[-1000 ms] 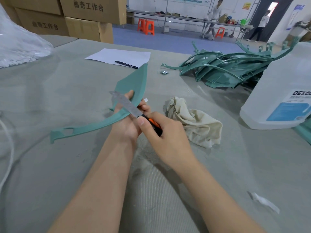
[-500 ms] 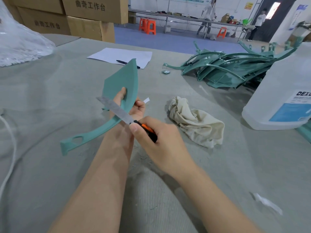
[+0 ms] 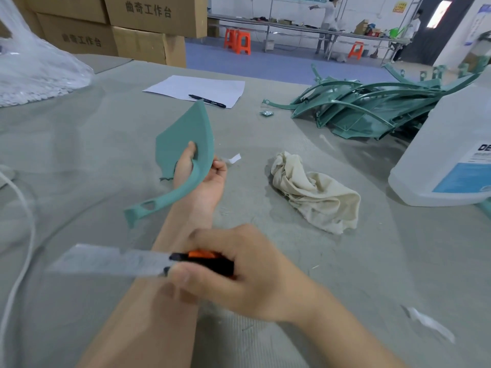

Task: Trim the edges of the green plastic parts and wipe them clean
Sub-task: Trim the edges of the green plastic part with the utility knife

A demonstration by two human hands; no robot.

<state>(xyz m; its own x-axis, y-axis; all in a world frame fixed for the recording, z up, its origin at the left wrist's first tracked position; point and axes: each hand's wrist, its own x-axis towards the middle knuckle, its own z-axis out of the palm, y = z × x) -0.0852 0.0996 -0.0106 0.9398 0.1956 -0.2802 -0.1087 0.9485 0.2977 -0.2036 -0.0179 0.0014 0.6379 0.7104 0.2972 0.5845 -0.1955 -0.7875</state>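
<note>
My left hand (image 3: 204, 176) holds a green plastic part (image 3: 180, 144) above the table, thumb on its broad face and fingers behind its curved rim; the part's thin tail points down to the left. My right hand (image 3: 247, 274) grips a utility knife (image 3: 138, 260) by its orange and black handle, low and near me, over my left forearm. The long grey blade points left, well clear of the part. A crumpled cream cloth (image 3: 313, 192) lies on the table to the right of my left hand.
A heap of green plastic parts (image 3: 372, 107) lies at the back right. A big white jug (image 3: 451, 144) stands at the right edge. A paper sheet (image 3: 196, 87) with a black pen (image 3: 207, 100) lies behind, a clear plastic bag (image 3: 34, 67) at the far left, cardboard boxes (image 3: 138, 25) beyond.
My right hand has pulled the knife off the part's edge, down and toward me. My left hand has turned the part more upright and holds it alone.
</note>
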